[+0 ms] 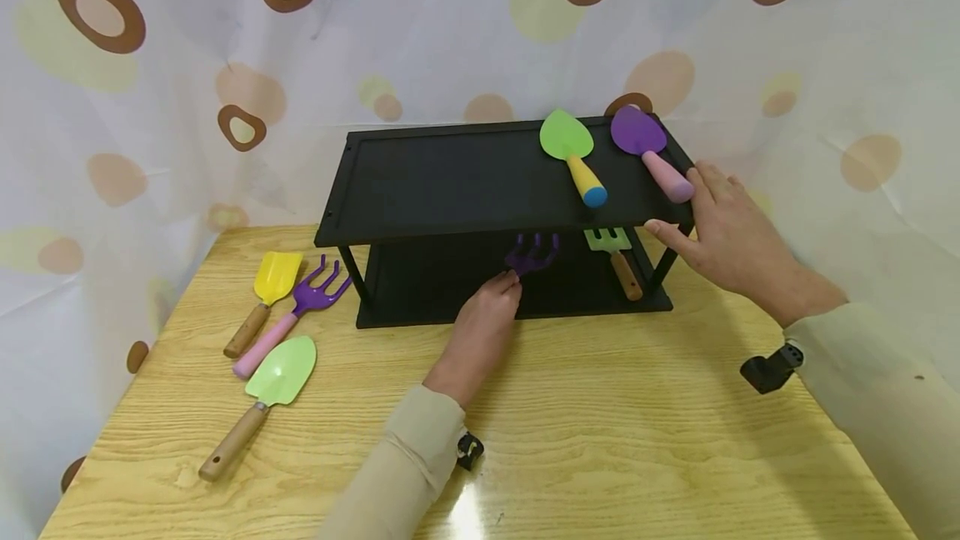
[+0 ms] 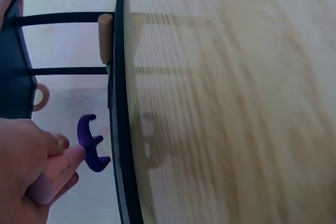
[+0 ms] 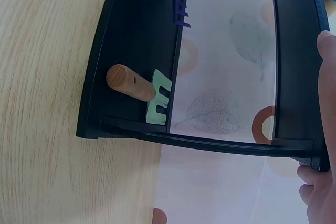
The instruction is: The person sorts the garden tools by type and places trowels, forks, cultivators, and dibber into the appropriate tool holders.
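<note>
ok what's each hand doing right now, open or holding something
Left hand: closed, holding a pink-handled purple fork.
Right hand: closed, gripping the black rack at its right end.

Head view: left hand (image 1: 480,327) hides handle (image 2: 62,171) of purple rake (image 1: 531,262). Right wrist view: rake cropped at top.

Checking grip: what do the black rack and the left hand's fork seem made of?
Black rack: probably painted metal; thin panels, soft sheen. Fork: pink handle likely matte plastic, smoothly rounded; purple prongs, evenly coloured, perhaps coated metal or plastic.

Two trowels (image 1: 566,136) on rack (image 1: 450,182); three tools (image 1: 315,298) left.
</note>
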The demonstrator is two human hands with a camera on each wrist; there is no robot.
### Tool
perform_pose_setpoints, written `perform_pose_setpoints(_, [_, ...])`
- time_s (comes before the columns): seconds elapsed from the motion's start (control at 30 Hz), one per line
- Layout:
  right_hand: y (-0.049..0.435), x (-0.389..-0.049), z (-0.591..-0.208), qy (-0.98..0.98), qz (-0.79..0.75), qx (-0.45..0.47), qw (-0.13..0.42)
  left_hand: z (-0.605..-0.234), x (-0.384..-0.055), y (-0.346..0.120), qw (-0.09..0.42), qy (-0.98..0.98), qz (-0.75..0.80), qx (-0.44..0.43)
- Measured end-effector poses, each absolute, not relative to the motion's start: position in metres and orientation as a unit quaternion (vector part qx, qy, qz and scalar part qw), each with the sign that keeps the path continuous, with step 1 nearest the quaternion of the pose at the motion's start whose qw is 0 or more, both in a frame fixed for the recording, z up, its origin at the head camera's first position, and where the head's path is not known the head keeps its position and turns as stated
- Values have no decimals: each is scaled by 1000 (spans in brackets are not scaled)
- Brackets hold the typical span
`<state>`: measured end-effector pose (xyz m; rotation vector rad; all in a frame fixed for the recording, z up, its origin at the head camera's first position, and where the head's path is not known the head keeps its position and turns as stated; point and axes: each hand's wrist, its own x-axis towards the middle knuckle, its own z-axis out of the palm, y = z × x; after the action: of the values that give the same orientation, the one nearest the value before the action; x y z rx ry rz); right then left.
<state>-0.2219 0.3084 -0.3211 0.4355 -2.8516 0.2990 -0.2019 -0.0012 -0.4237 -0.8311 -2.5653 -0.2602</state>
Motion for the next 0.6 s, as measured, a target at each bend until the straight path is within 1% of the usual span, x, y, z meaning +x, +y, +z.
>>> perform_pose_setpoints(0.27, [309, -222, -322, -975, 108, 151, 120, -426, -206, 13, 200, -942, -60, -264])
perform_pose_setpoints(0.47, [310, -222, -322, -974, 110, 153, 124, -431, -201, 21, 138, -953, -16, -271])
perform_pose_setpoints(0.6, [311, -222, -322, -974, 111, 154, 125, -430, -199, 21, 101, -951, -1, -291])
